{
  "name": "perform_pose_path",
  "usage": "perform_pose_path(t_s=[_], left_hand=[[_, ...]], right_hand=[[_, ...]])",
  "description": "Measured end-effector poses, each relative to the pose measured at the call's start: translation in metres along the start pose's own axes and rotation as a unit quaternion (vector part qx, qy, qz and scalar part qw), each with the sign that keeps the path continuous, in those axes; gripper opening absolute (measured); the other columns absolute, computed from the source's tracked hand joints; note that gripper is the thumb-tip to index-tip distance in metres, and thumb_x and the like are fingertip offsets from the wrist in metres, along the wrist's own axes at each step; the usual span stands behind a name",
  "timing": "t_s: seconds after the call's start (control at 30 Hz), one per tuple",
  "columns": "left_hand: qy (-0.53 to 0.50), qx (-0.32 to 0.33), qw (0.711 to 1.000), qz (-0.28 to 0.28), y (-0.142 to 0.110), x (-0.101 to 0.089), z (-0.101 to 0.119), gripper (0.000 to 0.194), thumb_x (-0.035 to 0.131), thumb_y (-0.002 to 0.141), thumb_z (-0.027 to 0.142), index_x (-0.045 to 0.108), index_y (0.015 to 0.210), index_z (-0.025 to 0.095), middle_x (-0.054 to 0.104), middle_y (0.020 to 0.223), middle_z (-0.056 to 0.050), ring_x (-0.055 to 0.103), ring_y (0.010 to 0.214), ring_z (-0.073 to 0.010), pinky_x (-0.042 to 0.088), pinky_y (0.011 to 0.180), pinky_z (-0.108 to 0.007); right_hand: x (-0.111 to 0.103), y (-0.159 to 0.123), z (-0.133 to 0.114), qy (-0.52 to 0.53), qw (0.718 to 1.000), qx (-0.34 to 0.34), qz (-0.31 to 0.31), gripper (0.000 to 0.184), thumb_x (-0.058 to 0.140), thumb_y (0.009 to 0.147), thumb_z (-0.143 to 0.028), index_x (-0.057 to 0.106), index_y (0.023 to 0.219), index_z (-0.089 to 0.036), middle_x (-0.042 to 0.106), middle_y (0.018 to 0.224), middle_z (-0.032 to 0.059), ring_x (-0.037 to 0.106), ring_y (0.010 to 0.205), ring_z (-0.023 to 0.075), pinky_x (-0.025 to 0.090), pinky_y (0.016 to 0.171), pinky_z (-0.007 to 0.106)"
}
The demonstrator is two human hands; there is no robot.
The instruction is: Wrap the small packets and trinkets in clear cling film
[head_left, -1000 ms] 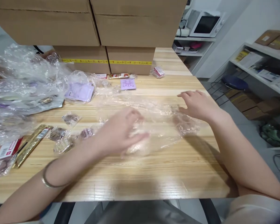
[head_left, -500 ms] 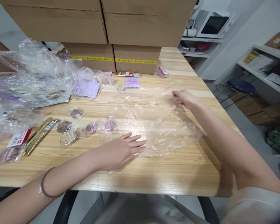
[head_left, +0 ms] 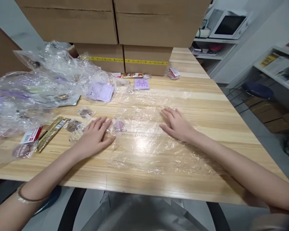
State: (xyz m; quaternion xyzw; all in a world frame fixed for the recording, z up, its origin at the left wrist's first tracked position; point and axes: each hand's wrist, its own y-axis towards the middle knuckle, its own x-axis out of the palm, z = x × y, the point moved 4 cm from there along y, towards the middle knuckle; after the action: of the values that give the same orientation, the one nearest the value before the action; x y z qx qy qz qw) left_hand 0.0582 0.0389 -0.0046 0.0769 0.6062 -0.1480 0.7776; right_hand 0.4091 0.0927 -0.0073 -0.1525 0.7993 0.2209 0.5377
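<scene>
A thin clear plastic bag (head_left: 144, 150) lies spread flat on the wooden table in front of me. My right hand (head_left: 175, 125) rests palm down on it, fingers spread. My left hand (head_left: 93, 134) reaches over the small wrapped packets left of the bag, its fingers stretched out and partly hiding some of them. Just past those fingertips is a packet with purple contents (head_left: 119, 125). Dark wrapped pieces (head_left: 74, 125) and a pale one (head_left: 75, 136) lie beside the left hand, and a brown one (head_left: 85, 112) sits behind it.
Crumpled clear bags (head_left: 45, 83) with packets inside pile up at the left, near a lilac pouch (head_left: 101, 92). A gold stick pack (head_left: 51, 133) lies closer to me. Cardboard boxes (head_left: 146, 29) stand at the back. A purple square packet (head_left: 141, 84) and a red-labelled packet (head_left: 174, 73) lie before them.
My right hand has let go of the bag's far right edge and come down nearer onto it, fingers opening. The left hand has moved left off the bag to the small packets.
</scene>
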Motion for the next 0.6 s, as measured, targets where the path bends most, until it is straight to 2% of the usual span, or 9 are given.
perform_pose_path(t_s=[0.07, 0.2, 0.4, 0.53, 0.6], left_hand=[[-0.023, 0.035, 0.998, -0.04, 0.006, 0.003, 0.004, 0.072, 0.043, 0.093, 0.054, 0.03, 0.154, 0.019, 0.026, 0.161, -0.015, 0.017, 0.149, -0.0386, 0.018, 0.118, -0.06], [-0.085, 0.117, 0.987, -0.071, 0.015, 0.0, 0.018, 0.074, 0.046, 0.092, 0.052, 0.025, 0.156, 0.022, 0.025, 0.162, -0.014, 0.016, 0.149, -0.0389, 0.017, 0.117, -0.061], [-0.072, 0.122, 0.989, -0.028, 0.037, 0.009, 0.042, 0.1, 0.06, 0.081, 0.069, 0.014, 0.159, 0.027, 0.026, 0.162, -0.014, 0.02, 0.146, -0.039, 0.019, 0.117, -0.056], [-0.067, 0.134, 0.989, 0.021, 0.058, 0.016, 0.064, 0.106, 0.062, 0.076, 0.076, 0.019, 0.157, 0.023, 0.036, 0.157, -0.016, 0.03, 0.14, -0.0373, 0.026, 0.112, -0.052], [-0.051, 0.16, 0.985, 0.029, 0.068, 0.017, 0.074, 0.098, 0.06, 0.077, 0.077, 0.03, 0.154, 0.025, 0.046, 0.151, -0.013, 0.038, 0.133, -0.0357, 0.03, 0.107, -0.051]], right_hand=[[0.014, -0.003, 0.001, 0.009, 1.0, -0.01, -0.015, 0.072, 0.036, 0.095, -0.063, 0.026, 0.153, -0.022, 0.036, 0.157, 0.0152, 0.028, 0.147, 0.037, 0.023, 0.118, 0.063], [0.02, -0.003, 0.009, 0.002, 1.0, -0.001, -0.02, 0.076, 0.035, 0.096, -0.064, 0.019, 0.156, -0.02, 0.031, 0.16, 0.0167, 0.025, 0.149, 0.0347, 0.022, 0.12, 0.059], [0.019, -0.002, 0.008, -0.003, 1.0, -0.004, -0.022, 0.077, 0.035, 0.096, -0.063, 0.016, 0.157, -0.02, 0.031, 0.16, 0.017, 0.025, 0.149, 0.0331, 0.021, 0.12, 0.059], [0.021, -0.002, 0.008, -0.011, 1.0, -0.008, -0.027, 0.076, 0.034, 0.098, -0.06, 0.013, 0.158, -0.021, 0.029, 0.161, 0.0158, 0.022, 0.15, 0.0318, 0.02, 0.121, 0.058], [0.021, -0.002, 0.008, -0.016, 0.999, -0.01, -0.032, 0.076, 0.033, 0.098, -0.06, 0.012, 0.158, -0.019, 0.028, 0.161, 0.0163, 0.021, 0.151, 0.0314, 0.019, 0.121, 0.057]])
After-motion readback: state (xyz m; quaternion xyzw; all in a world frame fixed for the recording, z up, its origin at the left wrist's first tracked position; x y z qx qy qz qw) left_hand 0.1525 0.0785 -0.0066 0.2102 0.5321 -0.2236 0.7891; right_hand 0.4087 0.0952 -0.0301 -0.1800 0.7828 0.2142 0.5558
